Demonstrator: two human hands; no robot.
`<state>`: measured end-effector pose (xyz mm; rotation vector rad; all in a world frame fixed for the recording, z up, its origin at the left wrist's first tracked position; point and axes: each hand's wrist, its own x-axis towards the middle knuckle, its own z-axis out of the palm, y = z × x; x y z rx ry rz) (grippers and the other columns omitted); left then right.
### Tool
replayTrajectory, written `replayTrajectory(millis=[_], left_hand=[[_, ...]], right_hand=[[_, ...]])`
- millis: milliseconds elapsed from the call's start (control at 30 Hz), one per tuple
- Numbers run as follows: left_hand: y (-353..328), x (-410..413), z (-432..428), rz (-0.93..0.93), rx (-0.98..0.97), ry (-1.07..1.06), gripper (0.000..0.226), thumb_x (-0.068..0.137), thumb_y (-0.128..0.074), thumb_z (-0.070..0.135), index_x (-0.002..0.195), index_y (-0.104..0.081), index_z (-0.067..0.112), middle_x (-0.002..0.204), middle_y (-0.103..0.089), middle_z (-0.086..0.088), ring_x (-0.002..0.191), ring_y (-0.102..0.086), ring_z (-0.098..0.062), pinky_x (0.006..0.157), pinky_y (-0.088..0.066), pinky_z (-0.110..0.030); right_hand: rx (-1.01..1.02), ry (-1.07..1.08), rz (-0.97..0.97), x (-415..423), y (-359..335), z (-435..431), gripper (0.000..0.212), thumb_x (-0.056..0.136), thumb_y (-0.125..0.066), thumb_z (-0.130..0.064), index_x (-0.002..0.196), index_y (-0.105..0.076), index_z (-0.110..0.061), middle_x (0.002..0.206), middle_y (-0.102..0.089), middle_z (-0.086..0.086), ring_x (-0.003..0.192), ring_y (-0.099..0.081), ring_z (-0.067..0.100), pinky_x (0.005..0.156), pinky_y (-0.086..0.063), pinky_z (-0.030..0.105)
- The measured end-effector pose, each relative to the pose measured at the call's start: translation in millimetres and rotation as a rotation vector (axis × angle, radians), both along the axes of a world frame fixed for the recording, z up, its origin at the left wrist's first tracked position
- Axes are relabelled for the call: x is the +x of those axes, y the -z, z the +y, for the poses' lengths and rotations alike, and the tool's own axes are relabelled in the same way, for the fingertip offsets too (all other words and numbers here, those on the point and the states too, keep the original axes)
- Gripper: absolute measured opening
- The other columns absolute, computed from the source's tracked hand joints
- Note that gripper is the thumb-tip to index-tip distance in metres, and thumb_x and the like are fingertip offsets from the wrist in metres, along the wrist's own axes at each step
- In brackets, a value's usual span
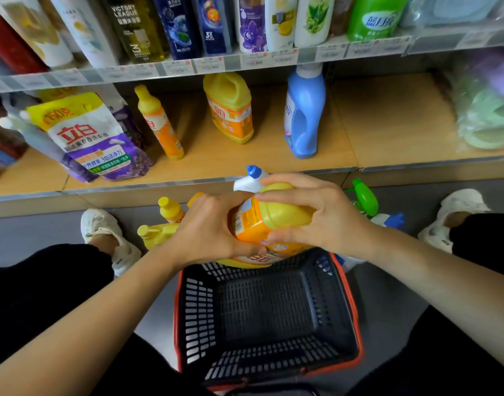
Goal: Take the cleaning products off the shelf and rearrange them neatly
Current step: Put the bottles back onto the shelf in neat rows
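Observation:
A yellow detergent jug (271, 218) with an orange label is held in both hands above the far rim of a black basket (342, 318). My left hand (213, 227) grips its label side and my right hand (319, 210) curls over its yellow top. On the wooden shelf (388, 124) stand a slim yellow bottle (159, 124), another yellow jug (230, 107), a blue bottle (303, 115) and a purple detergent pouch (99, 138). Behind the held jug lie yellow bottles (162, 221) and a white bottle with a blue cap (250, 178) on the floor.
The upper shelf holds several shampoo and detergent bottles (373, 18). A green spray bottle (365, 195) and a blue-capped bottle (391, 220) lie on the floor at right. My white shoes (105, 227) flank the basket. Green bagged items (485, 121) sit far right on the shelf.

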<state>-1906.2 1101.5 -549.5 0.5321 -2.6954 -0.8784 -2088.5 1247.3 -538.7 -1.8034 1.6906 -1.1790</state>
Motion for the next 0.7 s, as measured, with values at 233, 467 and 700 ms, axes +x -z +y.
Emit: replayTrajectory(millis=[233, 467, 700], left_hand=[[4, 11, 3, 0.112, 0.13, -0.115, 0.075, 0.054, -0.091, 0.053, 0.121, -0.071, 0.024, 0.098, -0.076, 0.008, 0.089, -0.072, -0.012, 0.079, -0.057, -0.043], [9, 23, 0, 0.194, 0.174, -0.224, 0.074, 0.057, -0.099, 0.035, 0.122, -0.071, 0.012, 0.103, -0.075, 0.009, 0.093, -0.069, -0.001, 0.082, -0.054, -0.022], [9, 28, 3, 0.237, 0.212, -0.21, 0.072, 0.059, -0.096, 0.034, 0.123, -0.07, 0.011, 0.105, -0.076, 0.008, 0.095, -0.071, -0.005, 0.082, -0.055, -0.019]], right_hand=[[-0.156, -0.024, 0.365, 2, 19, 3, 0.06, 0.101, -0.056, -0.022, 0.153, -0.033, -0.005, 0.163, -0.027, 0.014, 0.153, -0.024, 0.027, 0.121, -0.028, 0.05], [-0.215, 0.021, 0.391, -10, 30, 10, 0.052, 0.102, -0.058, -0.009, 0.149, -0.04, 0.001, 0.159, -0.038, 0.013, 0.151, -0.03, 0.025, 0.122, -0.03, 0.043], [-0.434, 0.216, 0.354, -28, 31, 13, 0.039, 0.079, -0.087, -0.02, 0.111, -0.075, -0.001, 0.117, -0.072, 0.012, 0.109, -0.071, 0.021, 0.09, -0.059, 0.042]])
